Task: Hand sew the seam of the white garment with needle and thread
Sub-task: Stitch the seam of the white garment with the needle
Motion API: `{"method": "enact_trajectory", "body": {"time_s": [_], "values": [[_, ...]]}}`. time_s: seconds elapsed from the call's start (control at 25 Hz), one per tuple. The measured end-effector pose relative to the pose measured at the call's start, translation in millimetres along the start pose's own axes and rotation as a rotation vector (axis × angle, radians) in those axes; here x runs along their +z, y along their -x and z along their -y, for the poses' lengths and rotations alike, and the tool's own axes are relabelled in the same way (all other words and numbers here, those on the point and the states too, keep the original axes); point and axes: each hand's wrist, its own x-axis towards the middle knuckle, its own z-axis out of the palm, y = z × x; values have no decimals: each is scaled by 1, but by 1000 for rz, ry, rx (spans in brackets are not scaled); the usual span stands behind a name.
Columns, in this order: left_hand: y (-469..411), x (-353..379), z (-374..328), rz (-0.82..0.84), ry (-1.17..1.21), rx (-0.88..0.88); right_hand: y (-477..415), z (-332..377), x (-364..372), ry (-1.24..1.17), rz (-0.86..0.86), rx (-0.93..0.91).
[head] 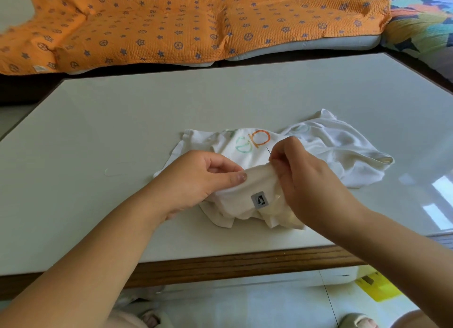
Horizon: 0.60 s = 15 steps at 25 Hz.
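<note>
While pinched over garment [343,151] — needle [269,151] slants up-left

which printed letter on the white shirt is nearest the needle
The orange letter, just left of the needle tip; the green letter lies farther left.

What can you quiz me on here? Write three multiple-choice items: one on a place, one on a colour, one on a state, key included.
1. The white garment lies on: A a chair; B the table; C a shelf.
2. The printed letter beside the right hand is: A orange; B purple; C black.
3. The right hand: A lies flat; B holds scissors; C pinches the needle.
Key: B, it is bunched on the pale tabletop; A, its outline is orange; C, fingertips close on the thin dark needle above the fold the left hand holds.
</note>
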Motion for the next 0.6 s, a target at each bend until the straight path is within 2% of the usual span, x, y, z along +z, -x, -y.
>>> {"method": "enact_trajectory", "body": {"time_s": [0.12, 0.28, 0.4, 0.48, 0.52, 0.6], "values": [[-2, -4, 0, -57, -56, 53, 0, -3, -6, 42, 60, -67], [-4, 4, 1, -39, 49, 38, 1, -10, -6, 67, 99, -59], [-5, 6, 4, -34, 73, 19, 3, -8, -6, 65, -135, -118], [-5, 6, 5, -34, 96, 12, 7, 3, -11, -48, -244, -101], [-4, 6, 4, -27, 108, 13, 9, 8, -14, -130, -223, -70], [-3, 7, 3, -14, 120, 21, 14, 20, -16, -284, -42, 53]]}}
